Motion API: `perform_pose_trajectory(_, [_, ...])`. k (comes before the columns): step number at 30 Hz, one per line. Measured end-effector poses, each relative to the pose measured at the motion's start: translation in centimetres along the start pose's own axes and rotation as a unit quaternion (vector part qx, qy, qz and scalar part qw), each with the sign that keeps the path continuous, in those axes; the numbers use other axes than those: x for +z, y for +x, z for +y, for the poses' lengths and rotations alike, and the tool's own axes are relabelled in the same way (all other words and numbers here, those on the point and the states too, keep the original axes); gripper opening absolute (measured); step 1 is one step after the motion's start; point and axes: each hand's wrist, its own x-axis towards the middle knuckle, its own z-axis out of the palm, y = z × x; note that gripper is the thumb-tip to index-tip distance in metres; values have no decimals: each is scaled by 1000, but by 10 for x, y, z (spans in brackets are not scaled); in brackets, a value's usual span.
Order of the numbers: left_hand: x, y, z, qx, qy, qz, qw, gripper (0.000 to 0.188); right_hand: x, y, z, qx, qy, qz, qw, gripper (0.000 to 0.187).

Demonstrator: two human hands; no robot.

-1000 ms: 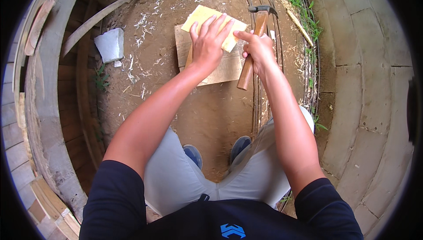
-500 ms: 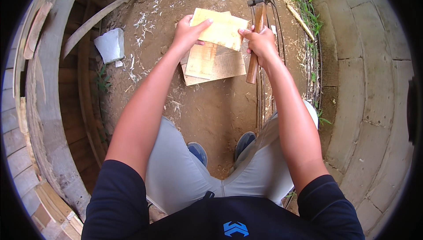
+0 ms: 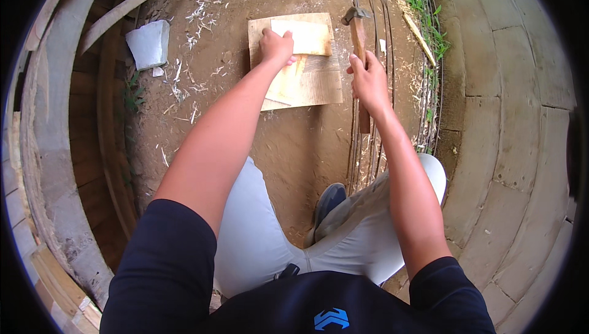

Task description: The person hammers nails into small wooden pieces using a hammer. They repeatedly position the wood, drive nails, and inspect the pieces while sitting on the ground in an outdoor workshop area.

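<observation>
My left hand (image 3: 276, 47) grips the left end of a small pale wooden board (image 3: 311, 36), fingers wrapped over its edge. That board lies over, or just above, a larger wooden board (image 3: 324, 85) on the dirt; whether they touch is hard to tell. Another light wood piece (image 3: 283, 84) shows between them, partly covered. To the right, my right hand (image 3: 371, 82) is closed round the wooden handle of a hammer (image 3: 358, 36). The hammer's dark metal head points away from me, and its handle end shows below my hand.
A whitish stone block (image 3: 149, 46) sits on the left beside a timber frame (image 3: 58, 150). Long thin metal rods (image 3: 388, 27) run along the ground under the hammer. Farther right are a wood strip (image 3: 419, 39), grass (image 3: 437, 33) and a block-jointed surface (image 3: 485, 150). Wood shavings (image 3: 197, 18) litter the dirt.
The small board, held in both hands before, has come down over the larger board. My right hand has let go of it and moved slightly right and nearer with the hammer.
</observation>
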Motion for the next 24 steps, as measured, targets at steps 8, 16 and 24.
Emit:
perform_pose_trajectory(8, [-10, 6, -15, -28, 126, -27, 991, 45, 23, -11, -7, -2, -72, 41, 997, 40])
perform_pose_trajectory(16, [6, 10, -12, 2, 119, -46, 992, 48, 32, 35, 46, -53, -234, 51, 970, 40])
perform_pose_trajectory(24, [2, 17, -20, 16, 139, -16, 990, 46, 15, 12, -21, -64, -132, 106, 983, 35])
